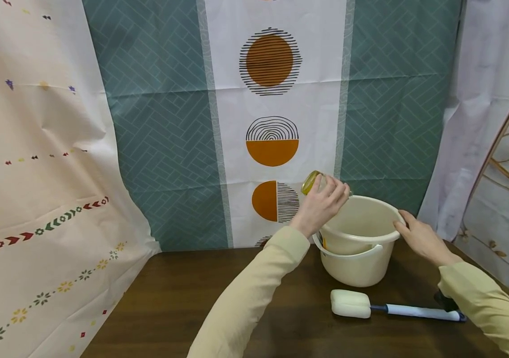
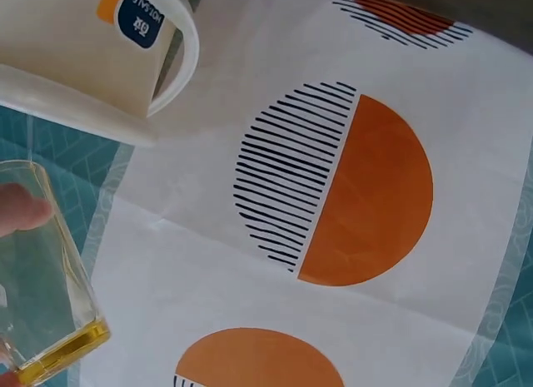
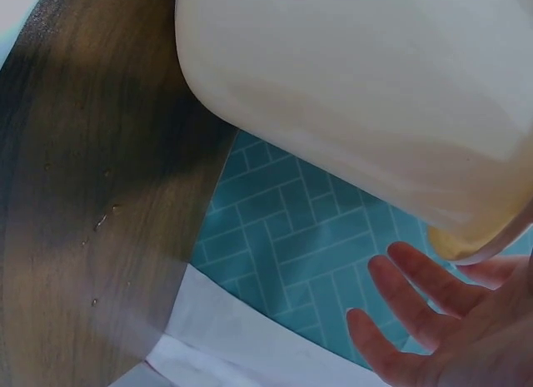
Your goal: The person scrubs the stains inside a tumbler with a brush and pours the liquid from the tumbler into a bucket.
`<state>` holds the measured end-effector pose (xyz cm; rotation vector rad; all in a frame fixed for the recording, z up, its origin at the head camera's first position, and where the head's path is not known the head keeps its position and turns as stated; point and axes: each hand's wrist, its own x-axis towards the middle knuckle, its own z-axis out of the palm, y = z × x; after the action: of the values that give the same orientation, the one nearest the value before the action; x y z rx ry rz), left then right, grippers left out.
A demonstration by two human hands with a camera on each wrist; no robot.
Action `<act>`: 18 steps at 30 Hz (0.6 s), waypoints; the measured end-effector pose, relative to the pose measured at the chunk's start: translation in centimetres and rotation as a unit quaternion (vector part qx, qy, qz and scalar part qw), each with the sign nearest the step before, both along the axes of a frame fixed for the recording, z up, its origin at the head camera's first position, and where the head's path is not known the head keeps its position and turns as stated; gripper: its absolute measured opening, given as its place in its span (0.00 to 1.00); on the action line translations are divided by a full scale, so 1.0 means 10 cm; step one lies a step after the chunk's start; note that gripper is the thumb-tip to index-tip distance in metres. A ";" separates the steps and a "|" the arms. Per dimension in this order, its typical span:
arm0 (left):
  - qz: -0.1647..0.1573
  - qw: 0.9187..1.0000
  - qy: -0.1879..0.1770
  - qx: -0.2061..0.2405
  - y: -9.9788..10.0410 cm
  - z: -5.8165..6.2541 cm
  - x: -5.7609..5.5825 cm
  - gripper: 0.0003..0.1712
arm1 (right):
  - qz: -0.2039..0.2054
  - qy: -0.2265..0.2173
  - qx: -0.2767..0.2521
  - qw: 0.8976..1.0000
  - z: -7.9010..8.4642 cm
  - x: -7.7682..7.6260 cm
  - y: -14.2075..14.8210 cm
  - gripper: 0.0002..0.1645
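My left hand (image 1: 323, 205) grips a clear drinking glass (image 1: 310, 183) with a yellow base. The glass is tipped on its side above the left rim of a cream bucket (image 1: 357, 268), its mouth facing right. In the left wrist view a thin clear stream runs from the glass (image 2: 79, 279) toward the bucket. At the bucket's right rim, my right hand (image 1: 422, 242) holds on with the thumb over the inner edge; its other fingers (image 3: 433, 279) spread outside, below the rim. The bucket stands upright, its handle (image 1: 371, 250) hanging down in front.
A sponge bottle brush (image 1: 350, 304) with a white and blue handle lies on the dark wooden table (image 1: 183, 298) in front of the bucket. Small wet drops (image 3: 104, 216) show on the table. A patterned curtain (image 1: 165, 149) hangs right behind the bucket.
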<state>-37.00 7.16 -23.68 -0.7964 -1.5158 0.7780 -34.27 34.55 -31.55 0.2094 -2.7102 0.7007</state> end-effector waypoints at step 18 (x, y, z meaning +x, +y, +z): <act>-0.018 0.988 -0.078 0.134 -0.08 -0.05 -0.10 0.20 | 0.007 -0.001 -0.003 1.000 0.01 0.01 0.00 0.36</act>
<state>-37.99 6.33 -24.15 -0.6936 -1.6987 0.4791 -34.13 34.53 -31.47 0.2276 -2.7105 0.7134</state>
